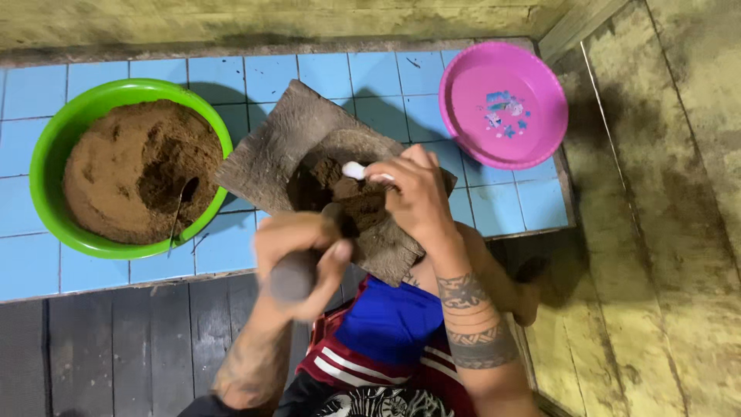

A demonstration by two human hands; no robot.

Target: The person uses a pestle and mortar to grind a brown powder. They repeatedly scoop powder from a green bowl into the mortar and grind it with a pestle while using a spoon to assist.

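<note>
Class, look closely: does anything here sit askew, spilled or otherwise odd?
The stone mortar sits skewed to the blue tiles, one corner overhanging their front edge. No powder lies spilled outside the green bowl.

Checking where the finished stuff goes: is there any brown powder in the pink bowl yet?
No, the pink bowl shows only its bare printed bottom, while the brown powder fills the green bowl.

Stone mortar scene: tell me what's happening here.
A person works over a stone mortar on a blue tiled counter. The left hand grips a stone pestle; the right hand holds a white spoon over the dark brown paste inside. A green bowl of brown powder sits left, an empty pink bowl right.
</note>
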